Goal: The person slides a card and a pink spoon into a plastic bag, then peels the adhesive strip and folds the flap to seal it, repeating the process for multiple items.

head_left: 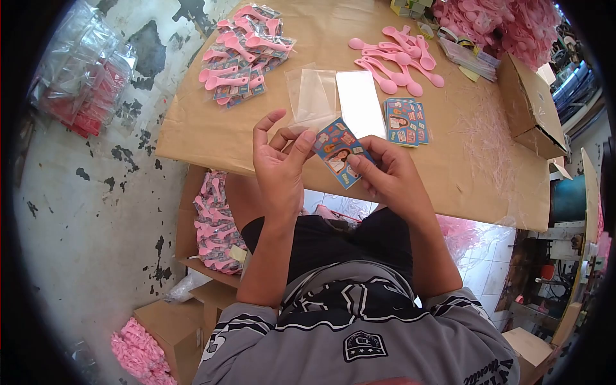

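A blue printed card (337, 149) is held tilted above the near edge of the table, between both hands. My left hand (281, 151) pinches its left edge between thumb and finger, with the other fingers raised and curled. My right hand (388, 173) grips the card's right side, thumb on the printed face. Just beyond the hands lie clear plastic bags (311, 93) and a stack of plain white cards (361, 99). A stack of similar blue cards (405, 122) lies to the right. Loose pink spoons (401, 59) are spread behind it.
Bagged pink spoons with cards (240, 51) are heaped at the table's (183, 125) far left. A cardboard box (529, 106) and a pink pile (500, 25) stand at right. Below left, another box holds packed spoons (215, 224). Plastic bags (86, 70) lie farther left.
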`<state>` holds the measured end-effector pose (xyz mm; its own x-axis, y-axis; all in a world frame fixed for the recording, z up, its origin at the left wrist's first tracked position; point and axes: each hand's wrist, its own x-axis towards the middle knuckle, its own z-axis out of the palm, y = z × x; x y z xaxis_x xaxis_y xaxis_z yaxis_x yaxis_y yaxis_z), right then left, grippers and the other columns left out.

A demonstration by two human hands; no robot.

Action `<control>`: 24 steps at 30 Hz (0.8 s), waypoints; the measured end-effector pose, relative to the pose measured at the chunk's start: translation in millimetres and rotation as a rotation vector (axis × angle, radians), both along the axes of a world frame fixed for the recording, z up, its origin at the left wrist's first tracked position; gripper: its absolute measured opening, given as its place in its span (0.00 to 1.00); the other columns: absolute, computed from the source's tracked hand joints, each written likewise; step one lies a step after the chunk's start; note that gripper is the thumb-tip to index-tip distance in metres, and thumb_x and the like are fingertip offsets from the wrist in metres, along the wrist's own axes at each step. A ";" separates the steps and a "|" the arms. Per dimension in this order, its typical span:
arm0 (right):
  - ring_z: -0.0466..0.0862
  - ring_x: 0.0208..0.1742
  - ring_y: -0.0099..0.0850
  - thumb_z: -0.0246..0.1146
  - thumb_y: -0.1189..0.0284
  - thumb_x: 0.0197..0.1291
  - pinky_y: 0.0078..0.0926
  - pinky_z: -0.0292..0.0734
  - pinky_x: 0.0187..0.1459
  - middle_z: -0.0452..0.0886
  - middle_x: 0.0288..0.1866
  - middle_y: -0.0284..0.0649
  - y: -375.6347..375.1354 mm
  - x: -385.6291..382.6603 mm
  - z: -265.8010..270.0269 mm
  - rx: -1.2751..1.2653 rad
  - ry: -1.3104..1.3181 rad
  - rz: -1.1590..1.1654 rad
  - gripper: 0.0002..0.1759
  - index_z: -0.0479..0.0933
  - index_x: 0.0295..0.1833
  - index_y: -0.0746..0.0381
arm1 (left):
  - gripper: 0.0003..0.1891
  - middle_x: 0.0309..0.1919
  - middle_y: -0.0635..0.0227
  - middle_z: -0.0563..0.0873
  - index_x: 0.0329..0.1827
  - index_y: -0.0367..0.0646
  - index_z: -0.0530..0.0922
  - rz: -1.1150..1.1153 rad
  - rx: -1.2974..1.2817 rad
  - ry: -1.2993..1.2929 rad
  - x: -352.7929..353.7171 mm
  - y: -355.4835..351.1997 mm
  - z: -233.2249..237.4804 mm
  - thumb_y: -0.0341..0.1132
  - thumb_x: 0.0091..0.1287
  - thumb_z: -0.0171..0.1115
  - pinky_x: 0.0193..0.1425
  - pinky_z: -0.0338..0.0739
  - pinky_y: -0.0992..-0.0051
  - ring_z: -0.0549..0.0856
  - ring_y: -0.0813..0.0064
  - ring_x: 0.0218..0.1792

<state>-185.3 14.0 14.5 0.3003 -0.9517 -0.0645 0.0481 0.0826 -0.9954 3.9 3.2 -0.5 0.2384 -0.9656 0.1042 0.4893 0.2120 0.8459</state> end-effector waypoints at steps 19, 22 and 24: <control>0.83 0.38 0.17 0.69 0.70 0.75 0.17 0.78 0.39 0.86 0.41 0.34 -8.2 38.0 -7.5 -0.147 -0.188 -0.266 0.11 0.81 0.53 0.67 | 0.44 0.52 0.52 0.89 0.82 0.39 0.55 -0.069 -0.025 -0.035 -6.9 16.4 4.9 0.20 0.69 0.73 0.58 0.86 0.75 0.90 0.73 0.52; 0.83 0.38 0.17 0.68 0.69 0.75 0.17 0.78 0.37 0.86 0.39 0.34 -6.6 35.7 -6.1 -0.124 -0.232 -0.234 0.11 0.82 0.52 0.67 | 0.46 0.55 0.52 0.87 0.85 0.39 0.51 -0.017 -0.064 -0.056 -5.0 17.1 1.0 0.21 0.70 0.72 0.58 0.86 0.75 0.89 0.72 0.54; 0.83 0.38 0.17 0.69 0.70 0.75 0.16 0.78 0.34 0.87 0.38 0.34 -3.2 32.6 0.1 -0.105 -0.273 -0.251 0.10 0.83 0.51 0.67 | 0.40 0.58 0.52 0.86 0.84 0.37 0.53 -0.052 -0.048 0.068 -3.8 17.8 -2.5 0.26 0.75 0.68 0.64 0.84 0.69 0.88 0.70 0.59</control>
